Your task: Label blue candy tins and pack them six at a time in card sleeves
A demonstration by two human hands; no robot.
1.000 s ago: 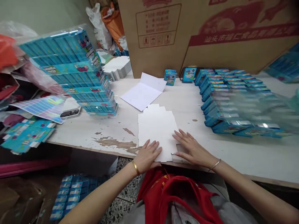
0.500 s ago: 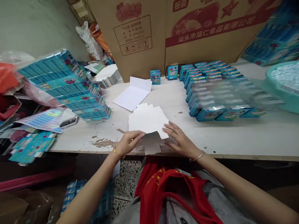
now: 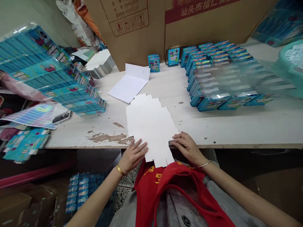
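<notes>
A die-cut white cardboard blank point(image 3: 151, 123) lies plain side up at the front of the table, its notched near end jutting past the edge. Stepped edges at its far end suggest more than one layer. My left hand point(image 3: 133, 155) rests on the near left side with its fingers stretched out. At the right edge, my right hand point(image 3: 187, 147) pinches a small dark-looking flap of the cardboard between thumb and bent fingers. Just beyond lies a folded white sheet point(image 3: 129, 83), its back part raised.
Rows of blue candy boxes point(image 3: 210, 97) stand at right under clear plastic, near a green basin point(image 3: 287, 75) of white pieces. A wrapped blue stack point(image 3: 63, 78) leans at left by a phone point(image 3: 62, 117). Large brown cartons point(image 3: 132, 47) stand behind two small groups of boxes.
My left hand lifted a cardboard flap half a second ago, showing its grey underside; now it lies flat on the white face. The cardboard now reaches further over the table edge toward me.
</notes>
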